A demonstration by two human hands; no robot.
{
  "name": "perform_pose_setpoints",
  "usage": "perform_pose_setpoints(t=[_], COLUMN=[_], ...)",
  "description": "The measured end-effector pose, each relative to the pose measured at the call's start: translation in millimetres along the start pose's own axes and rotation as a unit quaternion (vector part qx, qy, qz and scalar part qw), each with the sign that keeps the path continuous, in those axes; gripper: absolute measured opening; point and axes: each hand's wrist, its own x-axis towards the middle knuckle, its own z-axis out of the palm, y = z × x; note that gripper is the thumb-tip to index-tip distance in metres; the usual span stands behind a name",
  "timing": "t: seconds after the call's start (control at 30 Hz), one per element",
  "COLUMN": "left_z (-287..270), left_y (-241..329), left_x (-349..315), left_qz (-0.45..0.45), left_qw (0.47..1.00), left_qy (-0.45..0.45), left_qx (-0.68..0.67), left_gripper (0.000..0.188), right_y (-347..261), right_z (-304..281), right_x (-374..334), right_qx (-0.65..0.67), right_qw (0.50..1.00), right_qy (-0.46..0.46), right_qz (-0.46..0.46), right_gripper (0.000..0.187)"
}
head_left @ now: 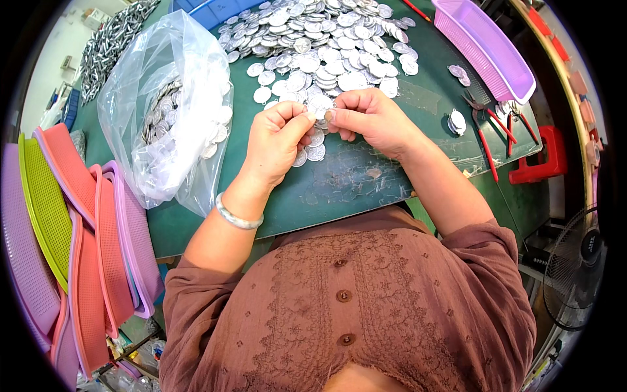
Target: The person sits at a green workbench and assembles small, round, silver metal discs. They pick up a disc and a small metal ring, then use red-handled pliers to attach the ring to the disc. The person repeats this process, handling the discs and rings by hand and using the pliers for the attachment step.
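Brown blouse cloth is filling the lower frame, nearest the lens, and both forearms are reaching up from it toward 12 o'clock. Left hand (277, 140) is pinching closed on a small silver disc (319, 106), thumb and forefinger gripping its left edge; right hand (369, 117) is closing on the same disc from the 3 o'clock side, fingertips meeting the left ones. So the disc is sitting between the two hands, just above the green mat (353, 186), with loose discs lying right beneath it.

Such a disc is probably thin, stiff metal, light and rather slippery, so taking it by the rim with the fingertips looks like the safest hold.

Further out, at 12 o'clock, a heap of discs (326, 39) is spreading across the mat. At 10 o'clock a clear bag (170, 111) is holding more. Red pliers (486, 127) are lying at 2 o'clock beside a lilac tray (486, 46).
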Motion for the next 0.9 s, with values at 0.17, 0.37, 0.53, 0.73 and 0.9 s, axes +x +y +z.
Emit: perform_pose_setpoints(t=[0.17, 0.37, 0.53, 0.73, 0.9], left_z=[-0.9, -3.6, -2.8, -2.6, -1.6], left_y=[2.3, 2.7, 1.0, 0.3, 1.4], left_x=[-0.2, 0.8, 2.1, 1.2, 0.8], left_qz=[-0.012, -0.014, 0.003, -0.002, -0.012], left_qw=[1.000, 0.996, 1.000, 1.000, 1.000], left_qy=[-0.010, -0.083, -0.017, -0.016, -0.021], left_qx=[-0.008, 0.003, 0.019, 0.011, -0.015], left_gripper=[0.008, 0.007, 0.008, 0.008, 0.008], right_y=[-1.3, -3.5, -1.9, -1.7, 0.0], right_z=[0.7, 2.2, -1.6, -4.3, -5.1], right_x=[-0.4, -1.6, -0.6, 0.0, 0.5], right_qx=[-0.006, 0.029, 0.030, 0.064, 0.128], right_qw=[1.000, 0.998, 0.999, 0.997, 0.990], right_qy=[0.010, 0.043, -0.008, -0.017, -0.024], right_qz=[0.000, -0.017, 0.012, 0.045, 0.052], right_gripper=[0.015, 0.011, 0.011, 0.010, 0.010])
